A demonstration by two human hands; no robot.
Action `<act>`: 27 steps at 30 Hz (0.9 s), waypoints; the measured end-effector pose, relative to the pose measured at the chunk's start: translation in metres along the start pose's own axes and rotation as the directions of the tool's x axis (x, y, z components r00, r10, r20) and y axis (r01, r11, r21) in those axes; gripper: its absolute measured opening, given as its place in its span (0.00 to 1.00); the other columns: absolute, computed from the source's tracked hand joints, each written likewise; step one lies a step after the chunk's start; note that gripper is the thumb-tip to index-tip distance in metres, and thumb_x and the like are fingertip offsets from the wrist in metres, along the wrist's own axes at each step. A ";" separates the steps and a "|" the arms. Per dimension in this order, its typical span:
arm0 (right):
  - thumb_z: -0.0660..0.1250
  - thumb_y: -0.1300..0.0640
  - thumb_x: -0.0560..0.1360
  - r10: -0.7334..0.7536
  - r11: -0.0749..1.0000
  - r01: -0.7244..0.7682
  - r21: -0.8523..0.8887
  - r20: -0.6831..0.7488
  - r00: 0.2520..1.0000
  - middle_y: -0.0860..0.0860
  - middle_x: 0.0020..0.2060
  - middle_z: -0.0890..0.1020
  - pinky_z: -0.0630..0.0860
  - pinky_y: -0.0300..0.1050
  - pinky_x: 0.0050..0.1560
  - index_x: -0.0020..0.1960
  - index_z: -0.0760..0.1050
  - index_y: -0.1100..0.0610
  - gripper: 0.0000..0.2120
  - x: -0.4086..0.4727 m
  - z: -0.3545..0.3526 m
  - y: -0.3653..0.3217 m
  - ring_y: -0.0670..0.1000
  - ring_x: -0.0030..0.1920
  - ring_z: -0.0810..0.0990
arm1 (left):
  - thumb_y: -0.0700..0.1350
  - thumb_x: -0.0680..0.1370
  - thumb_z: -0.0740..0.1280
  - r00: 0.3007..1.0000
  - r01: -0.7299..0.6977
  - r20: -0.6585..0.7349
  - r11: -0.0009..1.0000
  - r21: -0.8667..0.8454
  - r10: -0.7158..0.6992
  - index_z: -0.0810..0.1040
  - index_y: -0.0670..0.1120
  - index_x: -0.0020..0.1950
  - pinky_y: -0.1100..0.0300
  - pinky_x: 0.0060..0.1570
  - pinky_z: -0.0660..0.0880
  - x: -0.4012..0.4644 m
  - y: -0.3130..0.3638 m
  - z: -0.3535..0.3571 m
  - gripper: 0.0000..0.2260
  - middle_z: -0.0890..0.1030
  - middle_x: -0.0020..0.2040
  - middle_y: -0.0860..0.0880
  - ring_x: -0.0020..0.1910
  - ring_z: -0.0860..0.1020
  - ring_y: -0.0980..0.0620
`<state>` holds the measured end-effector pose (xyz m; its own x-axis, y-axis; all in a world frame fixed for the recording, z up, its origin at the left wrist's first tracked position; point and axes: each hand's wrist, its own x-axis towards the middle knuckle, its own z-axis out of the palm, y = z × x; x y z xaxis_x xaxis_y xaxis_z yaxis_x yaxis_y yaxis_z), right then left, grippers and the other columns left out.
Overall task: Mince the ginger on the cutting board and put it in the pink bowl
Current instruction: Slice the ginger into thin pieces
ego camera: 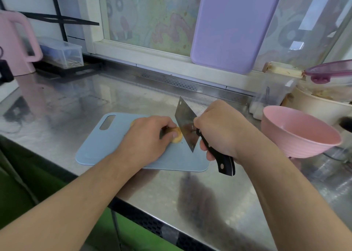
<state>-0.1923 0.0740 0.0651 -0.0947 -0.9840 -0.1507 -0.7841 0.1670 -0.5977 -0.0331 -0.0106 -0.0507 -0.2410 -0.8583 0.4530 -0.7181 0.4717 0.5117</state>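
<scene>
Left hand (150,134) lies on the light blue cutting board (106,146), fingers curled over a piece of ginger (176,136) and pinning it down; only the ginger's right end shows past the fingertips. A small yellowish bit peeks out at 11 o'clock of that hand, too hidden to identify.

Right hand (222,130) is wrapped tight round the black riveted handle of a cleaver (185,125). Blade stands on edge, tip pointing to 12 o'clock, flat side just beside the ginger's exposed end; can't tell whether the edge is touching the board or the ginger.

Board sits on a stainless steel counter (190,203), handle slot at its 11 o'clock corner.

Pink bowl (297,134) is at 3 o'clock of the board, off it, near the right wrist, tilted with its mouth toward the camera; nothing visible inside.

Behind:
- lilac cutting board (232,26) leaning on the window at 12–1 o'clock
- pink jug (17,43) at 10 o'clock
- clear plastic box (62,52) beside the jug
- clear containers and a cream bowl at 2 o'clock, behind the pink bowl
</scene>
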 end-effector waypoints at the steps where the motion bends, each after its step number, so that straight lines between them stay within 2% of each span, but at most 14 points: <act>1: 0.59 0.67 0.80 0.016 0.998 -0.015 0.060 -0.006 1.000 0.58 0.28 0.82 0.77 0.50 0.38 0.36 0.74 0.63 0.14 0.006 0.000 0.003 0.58 0.25 0.81 | 0.53 0.80 0.71 1.000 0.002 0.002 1.000 0.000 -0.002 0.84 0.56 0.58 0.55 0.58 0.76 0.000 0.001 0.000 0.07 0.85 0.53 0.59 0.54 0.81 0.53; 3: 0.59 0.66 0.78 0.016 0.993 -0.010 0.117 -0.052 0.999 0.58 0.25 0.80 0.75 0.50 0.36 0.36 0.75 0.64 0.12 0.012 0.002 0.005 0.56 0.20 0.77 | 0.53 0.80 0.71 1.000 0.007 0.002 1.000 -0.009 -0.007 0.85 0.56 0.57 0.56 0.57 0.76 0.000 0.002 -0.001 0.07 0.86 0.51 0.58 0.52 0.81 0.53; 8: 0.60 0.62 0.74 0.021 0.999 -0.020 0.036 -0.044 0.999 0.55 0.25 0.83 0.83 0.52 0.43 0.31 0.75 0.59 0.14 0.028 0.018 0.003 0.56 0.24 0.82 | 0.52 0.80 0.72 1.000 0.019 0.004 1.000 -0.016 -0.019 0.85 0.56 0.55 0.59 0.51 0.72 -0.001 0.002 -0.003 0.06 0.86 0.50 0.58 0.51 0.81 0.53; 9: 0.60 0.62 0.76 0.007 1.000 -0.006 0.024 -0.068 0.998 0.55 0.26 0.83 0.84 0.49 0.40 0.32 0.74 0.59 0.14 0.033 0.022 0.005 0.55 0.25 0.83 | 0.52 0.80 0.72 1.000 0.020 0.010 1.000 -0.018 -0.020 0.85 0.56 0.55 0.60 0.50 0.72 -0.001 0.003 -0.003 0.06 0.86 0.50 0.58 0.51 0.81 0.54; 10: 0.60 0.62 0.79 0.004 1.000 -0.001 0.027 -0.094 0.996 0.55 0.27 0.82 0.83 0.44 0.33 0.35 0.74 0.59 0.14 0.035 0.025 0.006 0.53 0.25 0.81 | 0.52 0.80 0.72 1.000 0.019 0.016 1.000 -0.020 -0.018 0.85 0.56 0.55 0.59 0.50 0.72 -0.001 0.003 -0.003 0.06 0.86 0.50 0.58 0.51 0.81 0.54; 12: 0.60 0.61 0.81 -0.010 0.998 0.019 0.062 -0.142 0.990 0.55 0.29 0.80 0.76 0.39 0.24 0.39 0.74 0.60 0.13 0.037 0.031 0.010 0.52 0.24 0.79 | 0.51 0.80 0.71 1.000 0.009 0.028 1.000 -0.021 -0.008 0.85 0.56 0.56 0.57 0.52 0.75 -0.001 0.004 -0.004 0.06 0.86 0.50 0.57 0.51 0.81 0.53; 15: 0.60 0.59 0.82 -0.020 0.996 0.034 0.079 -0.162 0.987 0.55 0.30 0.81 0.76 0.39 0.27 0.45 0.77 0.62 0.11 0.041 0.034 0.017 0.52 0.25 0.80 | 0.50 0.81 0.69 1.000 -0.005 0.029 1.000 -0.029 0.006 0.84 0.56 0.55 0.53 0.55 0.77 -0.003 0.005 -0.003 0.06 0.86 0.50 0.57 0.51 0.81 0.53; 18: 0.59 0.60 0.79 -0.007 0.997 0.021 0.077 -0.178 0.984 0.56 0.27 0.82 0.80 0.44 0.34 0.43 0.76 0.60 0.10 0.040 0.029 0.020 0.54 0.24 0.81 | 0.50 0.81 0.69 1.000 -0.001 0.024 0.999 -0.040 0.002 0.84 0.56 0.55 0.52 0.56 0.78 -0.003 0.002 -0.002 0.05 0.85 0.50 0.58 0.52 0.81 0.53; 20: 0.59 0.61 0.76 0.008 0.995 0.012 0.097 -0.198 0.980 0.54 0.24 0.81 0.78 0.48 0.40 0.41 0.74 0.59 0.08 0.038 0.023 0.020 0.56 0.22 0.80 | 0.50 0.81 0.70 1.000 0.001 0.019 0.999 -0.046 0.000 0.83 0.56 0.56 0.52 0.57 0.78 -0.003 0.001 -0.002 0.05 0.85 0.50 0.58 0.52 0.81 0.53; 24: 0.60 0.62 0.78 -0.002 0.994 0.025 0.109 -0.209 0.978 0.54 0.23 0.80 0.77 0.45 0.36 0.41 0.77 0.61 0.10 0.035 0.016 0.019 0.55 0.21 0.79 | 0.52 0.81 0.70 1.000 0.015 0.025 0.999 -0.044 -0.014 0.81 0.56 0.55 0.52 0.55 0.78 -0.002 0.001 -0.002 0.04 0.85 0.49 0.57 0.51 0.81 0.52; 27: 0.60 0.63 0.78 -0.003 0.994 0.025 0.105 -0.200 0.980 0.52 0.22 0.79 0.77 0.46 0.38 0.41 0.76 0.62 0.10 0.034 0.016 0.019 0.54 0.21 0.79 | 0.52 0.81 0.71 1.000 0.022 0.021 0.999 -0.049 -0.021 0.80 0.55 0.54 0.53 0.53 0.78 -0.002 0.000 -0.002 0.04 0.85 0.50 0.58 0.51 0.81 0.52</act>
<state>-0.2007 0.0449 0.0359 -0.2129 -0.9770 0.0117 -0.7177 0.1483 -0.6804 -0.0317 -0.0083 -0.0503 -0.2395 -0.8721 0.4266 -0.6903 0.4620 0.5568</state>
